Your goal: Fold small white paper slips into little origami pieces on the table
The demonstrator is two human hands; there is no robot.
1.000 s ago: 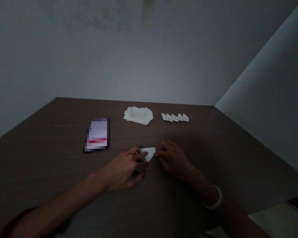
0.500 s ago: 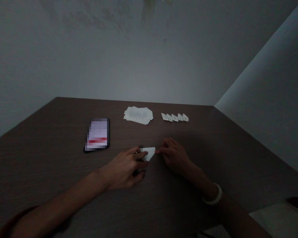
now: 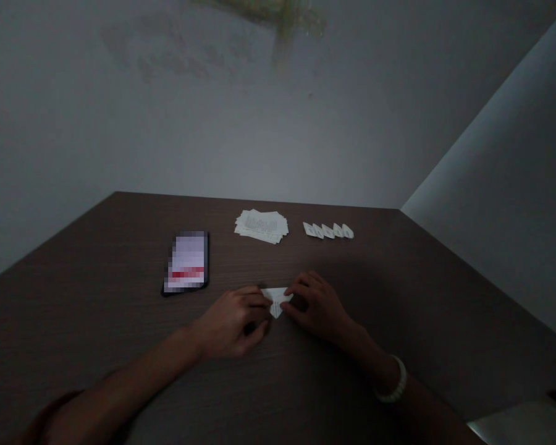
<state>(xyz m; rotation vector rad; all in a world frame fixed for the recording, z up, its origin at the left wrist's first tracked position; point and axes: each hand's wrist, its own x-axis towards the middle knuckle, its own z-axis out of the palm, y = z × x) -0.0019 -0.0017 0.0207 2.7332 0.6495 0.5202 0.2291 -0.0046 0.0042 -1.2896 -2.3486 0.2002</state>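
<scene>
A small white sheet of printed paper (image 3: 277, 299), folded to a point toward me, lies on the table between my hands. My left hand (image 3: 239, 318) has its curled fingertips on the paper's left side, holding it against the table. At the right side, my right hand (image 3: 317, 304) grips the corner between thumb and forefinger, and a pale bracelet (image 3: 395, 382) circles that wrist. Fingers hide both side corners of the paper.
Behind the hands lies a loose stack of printed paper slips (image 3: 262, 227). Several folded paper pieces (image 3: 328, 231) overlap in a row to its right. A phone (image 3: 186, 262) with a blurred screen rests at the left of the brown table (image 3: 134, 247), which meets the wall (image 3: 259, 136).
My right hand has moved in from the paper's right tip and now grips that side. The paper has turned so its point faces me. The view has tilted up slightly.
</scene>
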